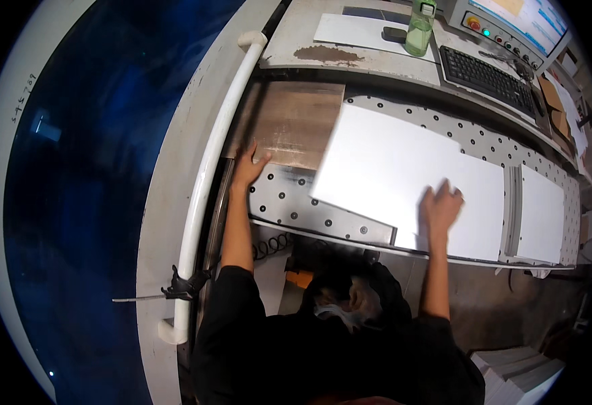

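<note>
Clearly a large white sheet (384,169), lying flat and slightly askew on the perforated metal table (289,199), partly over a brown metal plate (296,121). Looks thin, light, bendable, probably slippery; best gripped at an edge or corner. Right hand (441,209) flat on its near part, fingers spread, blurred. Left hand (249,167) open beside the plate, fingers apart, clamping nothing. Second white piece (541,216) further right. Sheet thickness impossible to judge.

Behind the black keyboard (488,77) we see a control panel (505,30); left of the keyboard stands a green bottle (419,30), and a brown stain (328,54) lies farther left.
</note>
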Motion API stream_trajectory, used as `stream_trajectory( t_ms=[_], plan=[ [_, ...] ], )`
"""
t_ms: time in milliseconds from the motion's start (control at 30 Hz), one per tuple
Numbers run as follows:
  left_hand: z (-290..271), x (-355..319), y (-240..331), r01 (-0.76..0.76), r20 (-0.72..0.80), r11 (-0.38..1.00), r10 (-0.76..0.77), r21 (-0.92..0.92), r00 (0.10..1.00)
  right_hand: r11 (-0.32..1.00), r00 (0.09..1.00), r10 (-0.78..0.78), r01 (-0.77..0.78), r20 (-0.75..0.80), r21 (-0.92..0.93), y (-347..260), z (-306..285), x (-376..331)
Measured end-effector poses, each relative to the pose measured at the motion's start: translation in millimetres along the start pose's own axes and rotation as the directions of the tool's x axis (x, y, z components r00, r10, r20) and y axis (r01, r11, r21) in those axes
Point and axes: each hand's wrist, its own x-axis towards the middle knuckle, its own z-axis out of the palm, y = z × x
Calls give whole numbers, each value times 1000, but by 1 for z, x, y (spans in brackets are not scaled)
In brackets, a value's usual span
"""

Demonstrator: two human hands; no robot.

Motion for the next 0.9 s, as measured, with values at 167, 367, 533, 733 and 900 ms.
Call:
stream_trajectory(
  t_ms=[167,367,533,733,900],
  plan=[
    [-43,-1,11,98,-50,957,-116,-274,992,658,921,-345,102,179,746,-98,10,-24],
    [31,-80,37,269,-336,963,-256,-9,906,705,840,-515,300,173,643,-124,51,-101],
    [76,-91,62,218,-173,963,-190,161,967,686,747,-655,522,117,508,-117,55,-110],
    [84,-78,78,250,-177,960,-226,128,958,695,750,-648,512,131,505,-119,54,-107],
    [92,-44,95,261,-159,964,-248,61,955,705,765,-628,480,145,522,-119,56,-109]
  ],
)
